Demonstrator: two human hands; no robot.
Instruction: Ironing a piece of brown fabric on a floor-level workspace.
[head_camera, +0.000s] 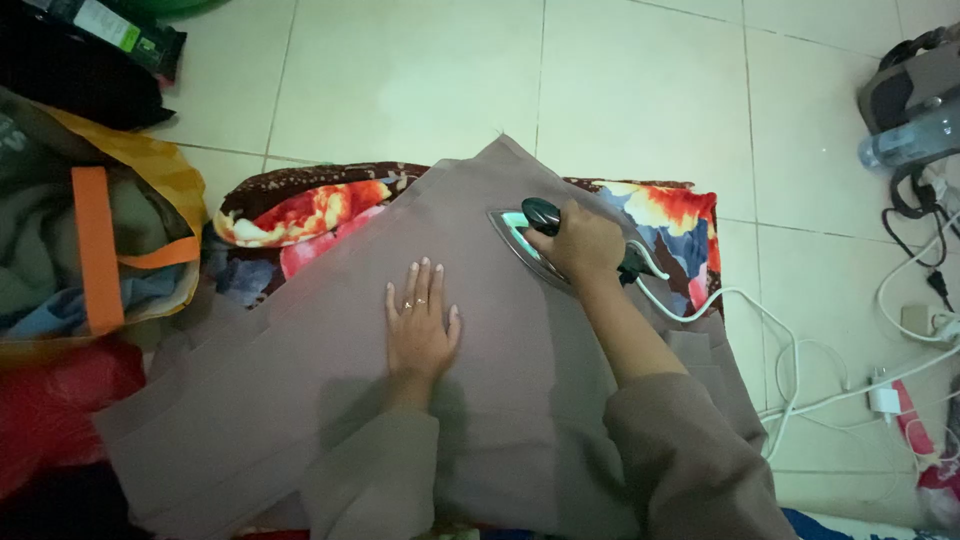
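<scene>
On a pale tiled floor (420, 80), one taupe cloth (330, 370) covers one floral blanket (300, 210). The left hand (420, 325) lies flat, fingers spread, on it; the right hand (580, 245) grips one dark-handled iron (525, 235) just beside.

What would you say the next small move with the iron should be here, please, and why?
Probably glide the iron toward the cloth's far point. The right hand grips its handle near the upper part of the mauve cloth, while the left hand lies flat and holds the fabric taut behind it, so the stretch ahead looks ready to be pressed.
</scene>
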